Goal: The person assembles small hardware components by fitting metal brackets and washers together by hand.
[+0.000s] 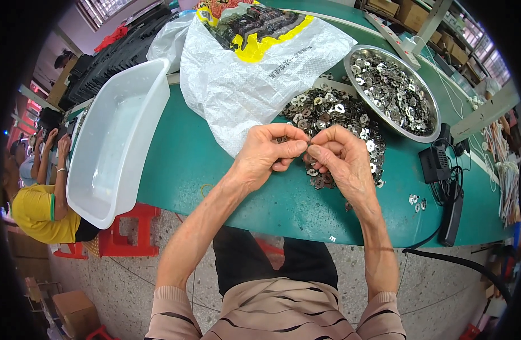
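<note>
My left hand [267, 152] and my right hand [342, 158] meet above the near edge of a heap of small metal pieces [334, 113]. Thumb and forefinger of each hand are pinched together, with the fingertips touching. Between them shows a tiny dark bit of a small metal piece [308, 144], mostly hidden by the fingers. The heap's pieces are flat, silvery and ring-like, and lie loose on the green table [175, 153]. Behind the heap at the right stands a round steel bowl [436, 127] filled with similar pieces.
A white plastic tub [110, 141] overhangs the table's left edge. A white woven sack [226, 96] lies behind my hands. Black adapters with cables [436, 164] and a few loose metal pieces [417, 202] are at the right. A person in a yellow shirt [36, 212] sits at far left.
</note>
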{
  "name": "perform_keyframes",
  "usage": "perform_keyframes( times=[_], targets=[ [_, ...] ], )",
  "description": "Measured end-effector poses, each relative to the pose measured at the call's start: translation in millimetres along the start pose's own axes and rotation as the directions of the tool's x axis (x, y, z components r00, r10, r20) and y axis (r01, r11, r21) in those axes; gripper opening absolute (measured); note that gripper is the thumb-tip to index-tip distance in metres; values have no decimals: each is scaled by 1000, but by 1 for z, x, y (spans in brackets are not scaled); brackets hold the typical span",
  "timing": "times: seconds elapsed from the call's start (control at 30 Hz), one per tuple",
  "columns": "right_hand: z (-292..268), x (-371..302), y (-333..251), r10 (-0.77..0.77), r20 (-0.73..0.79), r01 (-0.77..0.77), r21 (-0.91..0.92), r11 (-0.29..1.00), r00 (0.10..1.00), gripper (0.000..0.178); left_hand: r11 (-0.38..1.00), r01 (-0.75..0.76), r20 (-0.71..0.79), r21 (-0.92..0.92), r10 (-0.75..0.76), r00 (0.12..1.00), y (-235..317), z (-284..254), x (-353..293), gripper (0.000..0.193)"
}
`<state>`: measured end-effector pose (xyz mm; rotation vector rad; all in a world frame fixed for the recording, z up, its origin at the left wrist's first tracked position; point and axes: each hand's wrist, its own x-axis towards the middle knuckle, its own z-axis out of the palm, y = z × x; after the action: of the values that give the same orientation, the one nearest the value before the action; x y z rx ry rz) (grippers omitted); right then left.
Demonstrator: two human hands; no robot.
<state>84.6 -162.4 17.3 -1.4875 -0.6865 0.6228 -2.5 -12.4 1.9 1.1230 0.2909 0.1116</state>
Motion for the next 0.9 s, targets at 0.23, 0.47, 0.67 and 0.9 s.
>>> perform_keyframes(
  times=[0.23, 0.47, 0.67, 0.9],
  targets=[
    [-2, -1, -3, 53, 12, -53, -13, 999, 999, 13, 994, -93, -33, 64, 95, 995, -3, 3, 0, 12],
    [-4, 0, -1, 110, 34, -112, 58, 992, 993, 20, 967, -189, -68, 170, 202, 977, -4, 7, 0, 9],
    [-7, 0, 1, 124, 36, -129, 184, 974, 992, 21, 947, -240, -84, 212, 263, 961, -4, 9, -1, 8],
    [-5, -1, -5, 189, 87, -198, 122, 973, 978, 19, 986, -148, -85, 81, 155, 984, -5, 1, 2, 10]
  ],
)
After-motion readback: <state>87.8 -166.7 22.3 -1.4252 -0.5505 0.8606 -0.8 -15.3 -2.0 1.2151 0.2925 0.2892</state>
